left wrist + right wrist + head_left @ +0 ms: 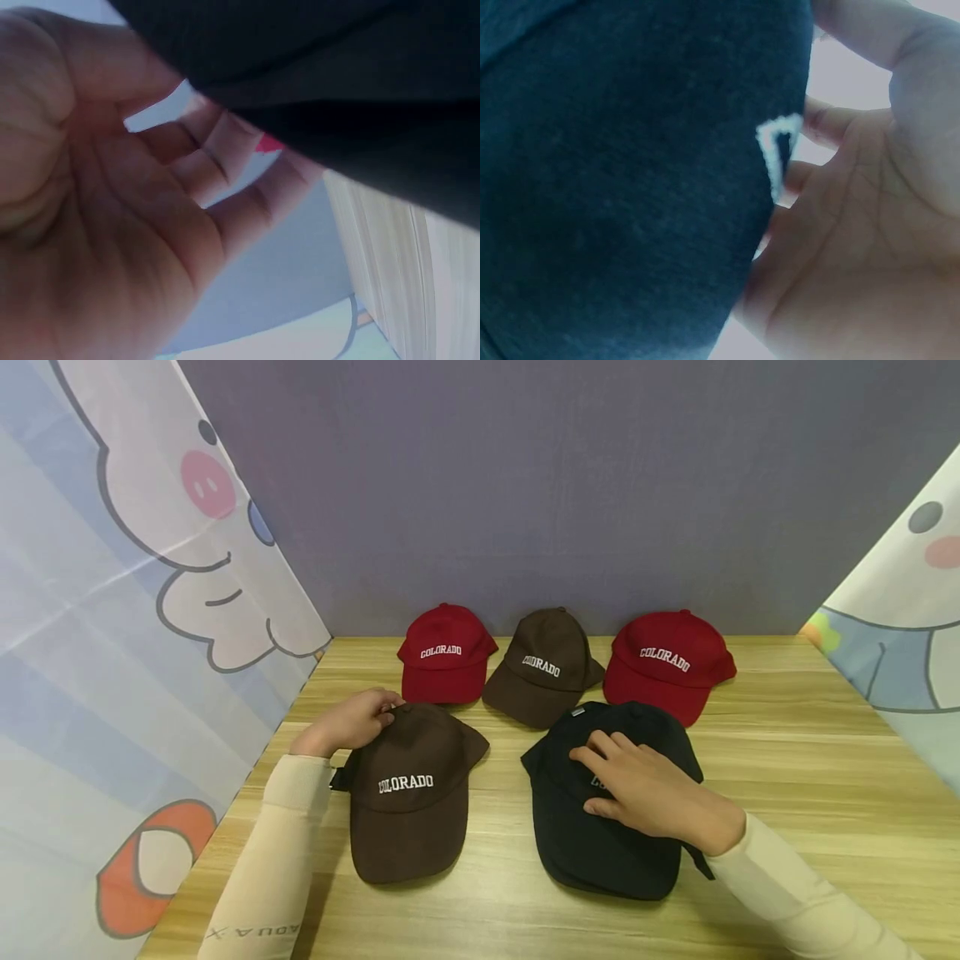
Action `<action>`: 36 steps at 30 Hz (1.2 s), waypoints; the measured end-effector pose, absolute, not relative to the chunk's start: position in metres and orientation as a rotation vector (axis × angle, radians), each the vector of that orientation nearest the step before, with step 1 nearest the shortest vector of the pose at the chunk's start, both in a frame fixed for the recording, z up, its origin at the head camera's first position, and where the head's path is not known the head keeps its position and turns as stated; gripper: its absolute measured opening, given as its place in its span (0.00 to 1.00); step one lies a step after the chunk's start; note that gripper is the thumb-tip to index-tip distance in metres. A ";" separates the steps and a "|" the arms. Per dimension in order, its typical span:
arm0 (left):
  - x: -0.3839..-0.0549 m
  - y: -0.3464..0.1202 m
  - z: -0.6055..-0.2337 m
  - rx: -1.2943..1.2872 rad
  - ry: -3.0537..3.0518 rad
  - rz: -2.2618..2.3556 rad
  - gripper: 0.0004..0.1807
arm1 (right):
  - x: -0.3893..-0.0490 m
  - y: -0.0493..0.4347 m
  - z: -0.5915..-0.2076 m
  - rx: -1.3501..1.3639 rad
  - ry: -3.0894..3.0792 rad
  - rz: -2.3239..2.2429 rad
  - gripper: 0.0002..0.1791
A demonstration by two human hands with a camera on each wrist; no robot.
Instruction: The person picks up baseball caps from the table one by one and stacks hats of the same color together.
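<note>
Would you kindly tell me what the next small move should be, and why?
Probably close the right hand gently on the black cap: its fingers and thumb lie apart over it, partly hiding the lettering, while the left hand touches the nearer brown cap.

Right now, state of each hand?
Left hand: at the front brown cap; grip can't be told.
Right hand: open, over the black cap.

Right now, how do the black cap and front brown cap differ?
The black cap looks broader than the front brown cap. The right hand partly covers the black cap's lettering; the front brown cap's reads COLORADO. Both have white lettering and face the head camera.
</note>
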State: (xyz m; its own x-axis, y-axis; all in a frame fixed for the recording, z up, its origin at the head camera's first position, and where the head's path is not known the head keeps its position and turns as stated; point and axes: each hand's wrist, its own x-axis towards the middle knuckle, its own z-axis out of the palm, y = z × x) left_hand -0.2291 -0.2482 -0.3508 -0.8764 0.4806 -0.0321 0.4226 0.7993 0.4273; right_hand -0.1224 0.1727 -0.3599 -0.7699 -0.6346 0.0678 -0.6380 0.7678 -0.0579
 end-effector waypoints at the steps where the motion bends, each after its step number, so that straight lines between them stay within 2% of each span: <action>1: -0.229 -0.246 -0.352 0.714 2.860 0.636 0.14 | -0.122 0.173 -0.360 1.050 -2.913 0.121 0.34; 11: -0.228 -0.224 -0.358 0.697 2.956 0.744 0.13 | -0.122 0.173 -0.360 1.041 -2.924 0.120 0.34; 17: -0.229 -0.240 -0.354 0.638 2.851 0.818 0.10 | -0.123 0.174 -0.360 1.043 -2.923 0.120 0.34; 25: -0.229 -0.266 -0.347 0.621 2.654 0.713 0.14 | -0.124 0.175 -0.361 1.040 -2.932 0.141 0.33; 31: -0.226 -0.273 -0.348 0.491 2.477 0.786 0.12 | -0.125 0.176 -0.361 1.039 -2.940 0.166 0.33; 36: -0.226 -0.271 -0.350 0.512 2.473 0.833 0.10 | -0.126 0.176 -0.360 1.039 -2.951 0.186 0.32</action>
State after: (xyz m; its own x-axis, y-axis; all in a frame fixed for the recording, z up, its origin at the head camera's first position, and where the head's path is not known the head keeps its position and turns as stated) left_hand -0.2263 -0.2713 -0.3499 -0.8161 0.4827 -0.3178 0.1921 0.7452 0.6386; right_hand -0.1263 0.1761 -0.3603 -0.7803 -0.6237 0.0466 -0.6246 0.7732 -0.1092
